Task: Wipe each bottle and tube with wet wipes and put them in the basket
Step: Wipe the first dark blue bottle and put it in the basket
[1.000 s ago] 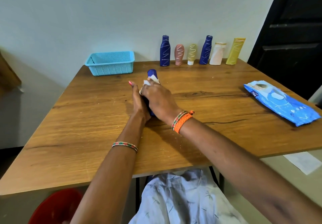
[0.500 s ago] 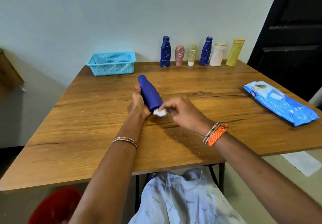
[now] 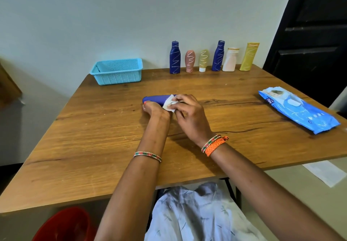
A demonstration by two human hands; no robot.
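Note:
A dark blue bottle [image 3: 155, 98] lies almost flat at the middle of the wooden table [image 3: 93, 137], its end pointing left. My left hand [image 3: 156, 109] grips it from below. My right hand [image 3: 189, 115] pinches a white wet wipe [image 3: 170, 105] against the bottle's right part. The light blue basket [image 3: 117, 71] stands at the back left with nothing visible inside. Along the back edge stand several more: a blue bottle [image 3: 175, 57], pink tube [image 3: 190, 60], olive tube [image 3: 203, 60], second blue bottle [image 3: 218, 56], white bottle [image 3: 230, 59] and yellow tube [image 3: 249, 57].
A blue wet-wipe pack [image 3: 298, 109] lies at the table's right side. A dark door [image 3: 311, 34] is behind it. A red bucket [image 3: 63, 225] sits under the table's near left edge. A white paper [image 3: 324, 172] lies on the floor to the right.
The bottle has tipped from leaning upright to nearly flat, pointing left. My right hand moved the wipe from the bottle's lower end up onto its body.

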